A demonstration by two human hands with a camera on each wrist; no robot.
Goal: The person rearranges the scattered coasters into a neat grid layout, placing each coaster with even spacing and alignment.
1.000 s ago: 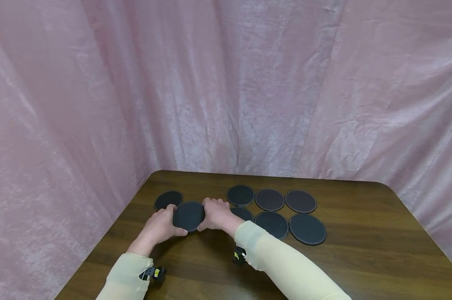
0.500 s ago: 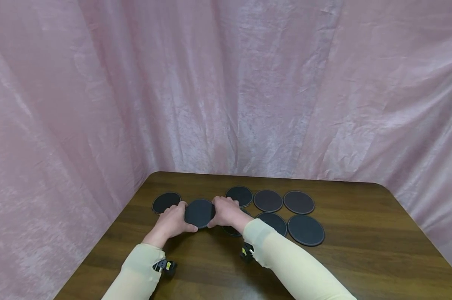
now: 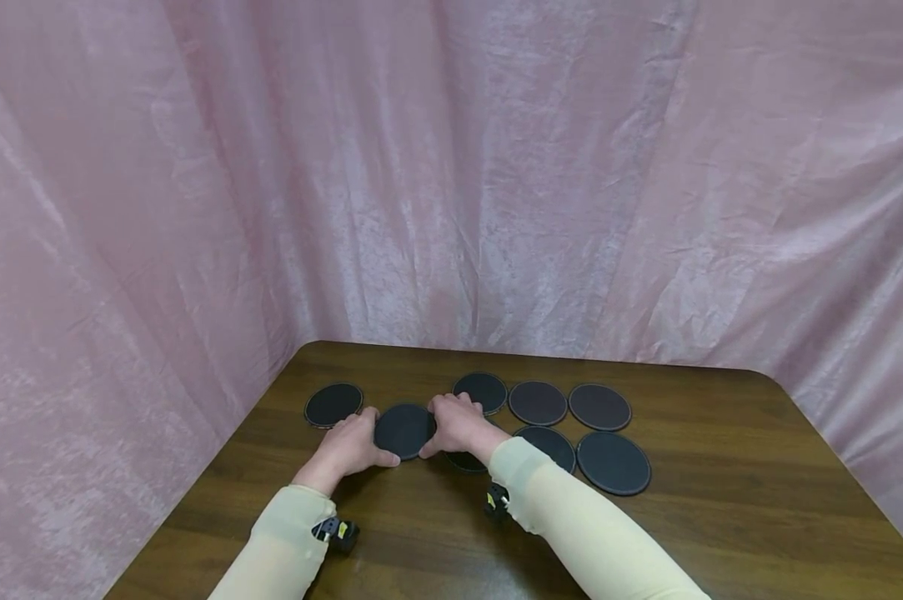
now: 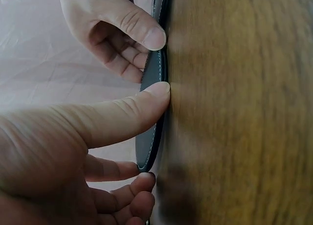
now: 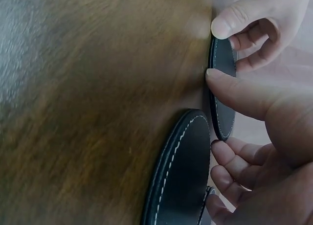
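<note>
A round black leather coaster (image 3: 405,431) with pale edge stitching lies between both hands, flat and at or just above the tabletop; I cannot tell if it touches the wood. My left hand (image 3: 348,446) grips its left rim, thumb at the near edge and fingers round the far side. On the opposite rim my right hand (image 3: 460,425) holds it the same way. Partly hidden under the right hand is another dark coaster (image 3: 466,462). In the right wrist view a stitched coaster (image 5: 183,171) lies close beside the right fingers.
One dark coaster (image 3: 334,405) lies alone at the far left. Right of the hands are two rows: a back black coaster (image 3: 480,390), brownish coasters (image 3: 538,402), and front black coasters (image 3: 614,462). A pink curtain (image 3: 451,167) hangs behind the wooden table (image 3: 721,500).
Both hands have carried the coaster to the right, away from the lone left coaster, most of it in the first half second. Since then it has shifted slightly right and lower.
</note>
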